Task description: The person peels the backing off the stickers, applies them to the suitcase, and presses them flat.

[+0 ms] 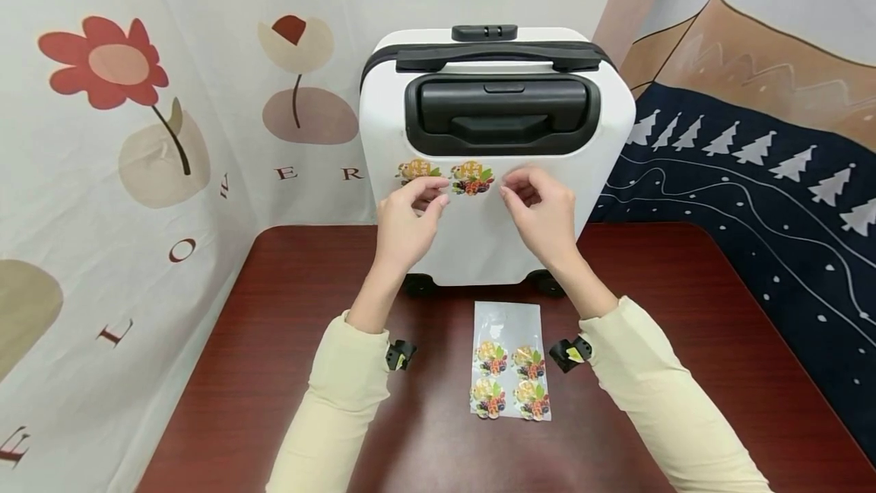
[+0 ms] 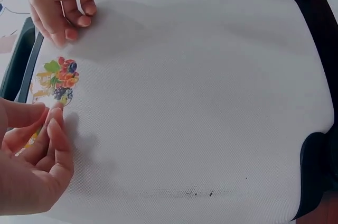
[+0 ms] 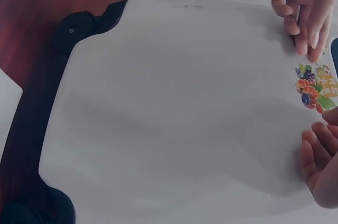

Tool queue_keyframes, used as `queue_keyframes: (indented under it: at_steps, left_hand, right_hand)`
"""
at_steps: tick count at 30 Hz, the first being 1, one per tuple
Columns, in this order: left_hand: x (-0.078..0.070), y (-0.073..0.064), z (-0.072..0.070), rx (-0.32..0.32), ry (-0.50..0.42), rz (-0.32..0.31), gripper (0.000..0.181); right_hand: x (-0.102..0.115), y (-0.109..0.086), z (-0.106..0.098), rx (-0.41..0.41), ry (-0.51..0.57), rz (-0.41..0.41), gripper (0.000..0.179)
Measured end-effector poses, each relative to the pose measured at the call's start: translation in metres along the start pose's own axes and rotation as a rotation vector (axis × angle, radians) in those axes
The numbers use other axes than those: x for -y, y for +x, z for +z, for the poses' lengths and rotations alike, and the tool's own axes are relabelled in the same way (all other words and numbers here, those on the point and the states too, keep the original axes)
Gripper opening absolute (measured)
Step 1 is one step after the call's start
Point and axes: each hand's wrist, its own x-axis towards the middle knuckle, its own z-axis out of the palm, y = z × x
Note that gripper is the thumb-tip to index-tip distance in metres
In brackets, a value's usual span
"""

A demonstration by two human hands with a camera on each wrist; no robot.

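On the suitcase point(image 1: 479, 242), the left hand point(image 1: 405, 230) covers the lower part of the left sticker point(image 1: 419, 167). In front of the suitcase, the print on the sheet point(image 1: 506, 318) is too small for reading; same with the digits of the lock point(image 1: 484, 33) on the suitcase's top. Nearer than the suitcase, both sleeves point(image 1: 342, 402) and the table point(image 1: 424, 432) are cut by the head view's lower edge. The suitcase's far side is hidden. In the right wrist view, the right hand point(image 3: 323, 168), beside the suitcase's surface, is cut by the right edge.
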Motion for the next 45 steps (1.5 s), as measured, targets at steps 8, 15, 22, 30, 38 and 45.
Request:
queue_keyframes:
  at_steps: [8, 15, 22, 30, 38, 45]
  left_hand:
    - [0.0, 0.001, -0.001, 0.036, -0.022, -0.043, 0.017]
    - [0.001, 0.001, -0.001, 0.04, -0.028, -0.043, 0.016]
    - [0.001, 0.002, -0.002, 0.047, -0.023, -0.034, 0.016]
    - [0.003, 0.002, 0.0, 0.045, -0.012, -0.039, 0.016]
    - [0.004, 0.001, 0.003, 0.075, 0.004, -0.056, 0.016]
    - [0.004, 0.0, 0.006, 0.12, 0.01, -0.077, 0.016]
  right_hand:
    - [0.007, 0.004, -0.003, 0.129, 0.135, 0.038, 0.012]
    - [0.019, 0.016, -0.002, 0.242, 0.289, 0.015, 0.019]
    - [0.026, 0.021, 0.003, 0.349, 0.347, 0.013, 0.024]
    - [0.018, 0.017, 0.006, 0.394, 0.351, 0.099, 0.021]
    - [0.008, 0.008, 0.003, 0.427, 0.286, 0.147, 0.019]
    - [0.006, 0.005, 0.0, 0.427, 0.256, 0.159, 0.019]
